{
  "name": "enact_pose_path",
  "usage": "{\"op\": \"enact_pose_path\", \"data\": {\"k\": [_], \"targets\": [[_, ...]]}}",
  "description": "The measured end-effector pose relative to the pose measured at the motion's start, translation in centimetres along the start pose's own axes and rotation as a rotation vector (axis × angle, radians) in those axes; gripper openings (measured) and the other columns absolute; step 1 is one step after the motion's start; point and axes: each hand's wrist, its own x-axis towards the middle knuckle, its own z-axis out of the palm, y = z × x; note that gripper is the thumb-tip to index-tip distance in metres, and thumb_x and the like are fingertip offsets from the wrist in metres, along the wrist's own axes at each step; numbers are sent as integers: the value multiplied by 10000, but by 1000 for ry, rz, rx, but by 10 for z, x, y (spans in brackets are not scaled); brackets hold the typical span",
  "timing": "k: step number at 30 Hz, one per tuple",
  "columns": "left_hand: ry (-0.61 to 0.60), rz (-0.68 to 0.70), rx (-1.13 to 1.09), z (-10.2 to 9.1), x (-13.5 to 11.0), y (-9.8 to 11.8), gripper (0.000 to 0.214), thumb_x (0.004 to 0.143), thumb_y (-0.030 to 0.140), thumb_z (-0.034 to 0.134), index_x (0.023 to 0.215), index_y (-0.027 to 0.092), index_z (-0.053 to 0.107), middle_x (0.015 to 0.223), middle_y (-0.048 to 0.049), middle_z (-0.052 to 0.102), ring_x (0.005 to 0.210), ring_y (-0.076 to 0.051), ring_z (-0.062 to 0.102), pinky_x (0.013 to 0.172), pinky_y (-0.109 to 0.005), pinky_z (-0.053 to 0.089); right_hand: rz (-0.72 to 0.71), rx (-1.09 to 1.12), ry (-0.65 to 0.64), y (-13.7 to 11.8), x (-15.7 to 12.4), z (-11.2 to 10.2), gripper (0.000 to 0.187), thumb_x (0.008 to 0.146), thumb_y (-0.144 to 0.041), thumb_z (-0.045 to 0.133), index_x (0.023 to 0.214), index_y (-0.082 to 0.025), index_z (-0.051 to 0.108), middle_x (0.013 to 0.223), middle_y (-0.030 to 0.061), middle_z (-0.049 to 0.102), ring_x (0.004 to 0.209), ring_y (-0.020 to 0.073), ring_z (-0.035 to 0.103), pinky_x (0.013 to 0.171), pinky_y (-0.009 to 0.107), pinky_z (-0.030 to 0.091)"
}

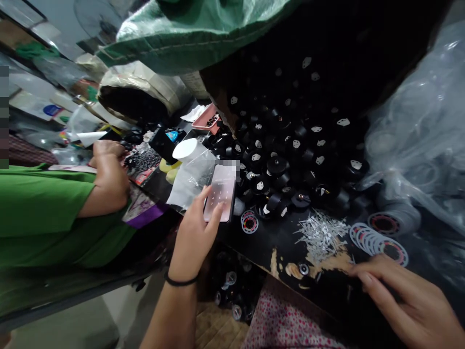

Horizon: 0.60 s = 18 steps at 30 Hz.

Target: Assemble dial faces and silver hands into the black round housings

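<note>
My left hand (pixel 198 228) is closed at the lower left edge of a smartphone (pixel 220 194), its thumb on the lit keypad screen. Under and beside the phone lies a clear plastic bag (pixel 192 179). My right hand (pixel 403 295) hovers low over the table's front right, index finger and thumb pinched together; whatever is between them is too small to make out. Just beyond these fingers lie a pile of thin silver pins (pixel 321 235) and a fanned row of printed grey rings (pixel 378 242). A small round metal-and-black part (pixel 303 269) sits near the table edge.
Many black round parts with white tabs (pixel 278 165) heap up behind the phone, under a green sack (pixel 203 34). Clear plastic sheeting (pixel 421 116) hangs at right. A co-worker's arm (pixel 111 179) in a green sleeve rests at left. A pink tray (pixel 207 118) stands farther back.
</note>
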Motion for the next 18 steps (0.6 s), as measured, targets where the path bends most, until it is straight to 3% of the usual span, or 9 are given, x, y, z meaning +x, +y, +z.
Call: {"op": "enact_pose_path", "data": {"k": [4,9,12,16,18], "targets": [[-157,-37,205,9,38,15,783,872,536,612,1521,165,381,1554,-224,436,1374,-389,490,1070,-510,435,28,26,-35,-4,-4,1,287,975,-347,501,811,-228,705,710,9,701,625,147,656,615,253,525],[-179,-10,224,20,61,31,757,880,440,606,1484,34,399,1525,-307,428,1410,-453,406,1099,-559,393,-93,104,60,-22,-15,-17,195,960,-238,529,850,-215,689,706,-1,684,632,126,621,639,254,487],[-174,10,178,24,61,33,705,904,418,540,1469,22,392,1566,-265,394,1425,-486,354,1116,-630,346,-114,157,105,-30,-26,-34,171,954,-201,541,852,-205,679,704,-12,676,641,109,606,637,239,465],[-114,21,72,34,67,22,735,868,551,546,1474,158,407,1633,-110,344,1436,-504,307,1133,-701,278,1,139,106,-25,-47,-46,190,969,-219,532,846,-203,675,725,-16,680,656,102,603,644,240,450],[-82,28,34,34,68,20,746,838,576,581,1460,193,428,1638,-83,339,1446,-497,293,1131,-711,287,51,134,105,-21,-57,-48,197,974,-229,526,846,-209,676,720,-19,672,658,103,608,646,241,446]]}}
